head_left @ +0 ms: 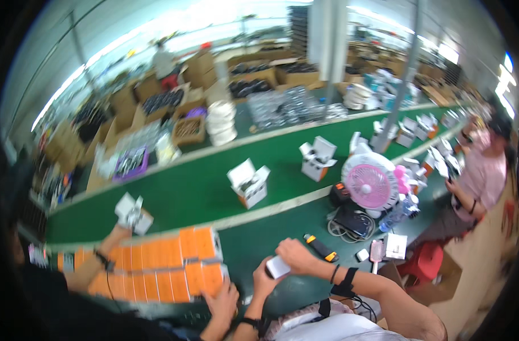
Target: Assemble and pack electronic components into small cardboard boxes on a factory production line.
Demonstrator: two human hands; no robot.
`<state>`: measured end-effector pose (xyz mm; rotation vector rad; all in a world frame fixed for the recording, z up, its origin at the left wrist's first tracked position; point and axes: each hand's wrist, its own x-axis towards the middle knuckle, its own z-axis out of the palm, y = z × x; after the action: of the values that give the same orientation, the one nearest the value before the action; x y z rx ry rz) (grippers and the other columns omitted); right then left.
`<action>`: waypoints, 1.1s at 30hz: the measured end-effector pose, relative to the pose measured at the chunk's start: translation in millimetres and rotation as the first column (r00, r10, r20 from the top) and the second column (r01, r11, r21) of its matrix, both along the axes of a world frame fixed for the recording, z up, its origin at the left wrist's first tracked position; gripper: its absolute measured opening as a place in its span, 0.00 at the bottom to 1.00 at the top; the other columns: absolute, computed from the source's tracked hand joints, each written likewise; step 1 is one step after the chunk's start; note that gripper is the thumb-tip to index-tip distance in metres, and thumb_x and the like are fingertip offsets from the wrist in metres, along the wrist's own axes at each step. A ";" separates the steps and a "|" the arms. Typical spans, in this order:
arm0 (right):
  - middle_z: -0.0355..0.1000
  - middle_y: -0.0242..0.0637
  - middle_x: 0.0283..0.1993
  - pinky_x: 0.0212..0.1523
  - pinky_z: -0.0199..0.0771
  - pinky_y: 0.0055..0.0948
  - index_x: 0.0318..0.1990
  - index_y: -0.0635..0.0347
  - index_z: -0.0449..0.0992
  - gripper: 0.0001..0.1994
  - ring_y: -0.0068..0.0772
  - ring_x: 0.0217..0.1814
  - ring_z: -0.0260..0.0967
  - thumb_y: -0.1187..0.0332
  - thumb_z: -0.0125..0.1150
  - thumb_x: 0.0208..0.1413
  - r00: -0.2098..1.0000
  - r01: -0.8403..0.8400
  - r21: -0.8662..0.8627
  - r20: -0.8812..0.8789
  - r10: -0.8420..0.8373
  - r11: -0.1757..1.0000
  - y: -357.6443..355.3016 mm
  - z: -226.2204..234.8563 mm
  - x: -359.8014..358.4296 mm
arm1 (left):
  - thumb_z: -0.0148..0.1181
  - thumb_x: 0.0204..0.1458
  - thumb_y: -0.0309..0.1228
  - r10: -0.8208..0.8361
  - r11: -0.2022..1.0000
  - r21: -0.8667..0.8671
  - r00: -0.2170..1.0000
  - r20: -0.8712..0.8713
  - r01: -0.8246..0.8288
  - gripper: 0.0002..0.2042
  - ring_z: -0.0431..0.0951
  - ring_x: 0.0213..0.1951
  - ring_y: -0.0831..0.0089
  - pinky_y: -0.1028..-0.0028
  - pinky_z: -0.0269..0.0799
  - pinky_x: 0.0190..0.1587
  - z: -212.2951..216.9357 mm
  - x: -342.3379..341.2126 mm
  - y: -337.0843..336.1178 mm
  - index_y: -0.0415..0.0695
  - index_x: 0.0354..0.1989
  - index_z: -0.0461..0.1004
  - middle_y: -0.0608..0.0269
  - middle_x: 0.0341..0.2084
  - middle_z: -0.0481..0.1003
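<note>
Watching from a distance and reading the clock from what my hands hold, I have the fingers of my left hand (263,281) gripping a small white box-shaped object (278,267) at the clock's centre, just above the tabletop (265,227); the fingers of my right hand (295,257) bend against its upper right edge, and I cannot tell whether they grip or only press. At eight o'clock a dark-sleeved co-worker's hand (222,301) touches the end of two rows of bright orange rectangular boxes (160,284) stretching toward nine. Just beside my right hand, at two o'clock, lies a yellow-and-black handheld tool (321,248); near three are a pink hairbrush (376,251) and a white square box (395,246). Farther along two o'clock I see a flat black device (353,221) ringed by a pale cable, then a round white-and-pink fan (370,184) between one and two. Beyond, on the green conveyor belt (202,184), a white carton with raised flaps (249,184) stands between eleven and twelve, with a stack of white bowl-shaped pieces (221,123) farther off at eleven.
</note>
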<state>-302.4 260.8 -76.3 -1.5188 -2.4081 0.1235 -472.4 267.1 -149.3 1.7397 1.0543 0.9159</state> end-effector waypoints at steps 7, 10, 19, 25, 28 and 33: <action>0.63 0.37 0.37 0.38 0.62 0.30 0.35 0.59 0.68 0.16 0.34 0.42 0.62 0.65 0.62 0.37 0.994 0.110 0.167 0.008 -0.113 0.980 -31.7 13.1 2.4 | 0.77 0.27 0.32 -0.020 0.999 -0.027 0.999 -0.040 0.019 0.31 0.78 0.36 0.70 0.69 0.73 0.41 -6.3 5.2 -0.2 0.38 0.44 0.70 0.55 0.33 0.78; 0.65 0.37 0.40 0.42 0.63 0.31 0.35 0.60 0.69 0.17 0.35 0.45 0.63 0.60 0.63 0.40 0.988 0.080 0.188 -0.143 -0.053 0.979 -72.3 5.9 8.8 | 0.75 0.30 0.31 0.004 0.994 -0.106 0.999 -0.032 -0.007 0.28 0.78 0.37 0.69 0.69 0.72 0.41 -17.5 5.2 1.8 0.38 0.43 0.69 0.55 0.33 0.77; 0.68 0.44 0.52 0.55 0.64 0.37 0.42 0.65 0.71 0.17 0.41 0.55 0.65 0.62 0.59 0.49 0.967 0.050 -0.029 -0.249 -0.056 0.998 -96.6 -56.5 17.8 | 0.61 0.43 0.30 -0.274 0.592 -0.667 0.891 0.361 0.452 0.25 0.68 0.51 0.67 0.66 0.64 0.55 6.7 -24.1 36.7 0.42 0.52 0.61 0.60 0.47 0.67; 0.69 0.38 0.35 0.37 0.68 0.36 0.35 0.57 0.69 0.09 0.41 0.37 0.68 0.66 0.59 0.46 0.767 0.313 -0.069 -0.570 -0.295 0.947 -84.2 -31.3 32.9 | 0.56 0.52 0.35 -0.093 0.894 -0.444 0.946 -0.310 -0.057 0.14 0.69 0.40 0.74 0.73 0.67 0.41 13.5 10.0 30.0 0.37 0.40 0.67 0.58 0.38 0.69; 0.67 0.38 0.35 0.36 0.71 0.35 0.39 0.58 0.69 0.15 0.41 0.37 0.69 0.63 0.62 0.46 0.744 0.431 -0.034 -0.552 -0.376 0.902 -59.7 -16.3 41.3 | 0.54 0.52 0.34 -0.024 0.873 -0.485 0.986 -0.167 -0.061 0.16 0.69 0.34 0.75 0.73 0.67 0.38 14.6 8.5 24.8 0.35 0.44 0.67 0.57 0.38 0.69; 0.67 0.48 0.39 0.37 0.73 0.41 0.44 0.62 0.68 0.27 0.49 0.38 0.71 0.51 0.63 0.42 0.771 0.395 -0.454 -0.308 -0.557 0.798 -26.2 -13.4 18.2 | 0.49 0.51 0.32 0.247 0.703 -0.709 0.918 0.310 0.051 0.24 0.69 0.25 0.79 0.78 0.67 0.29 7.7 -25.7 8.5 0.37 0.57 0.58 0.61 0.40 0.69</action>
<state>-284.2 234.6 -89.7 -1.9800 -1.6381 0.7483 -498.2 275.7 -141.6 0.8134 1.0492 0.7300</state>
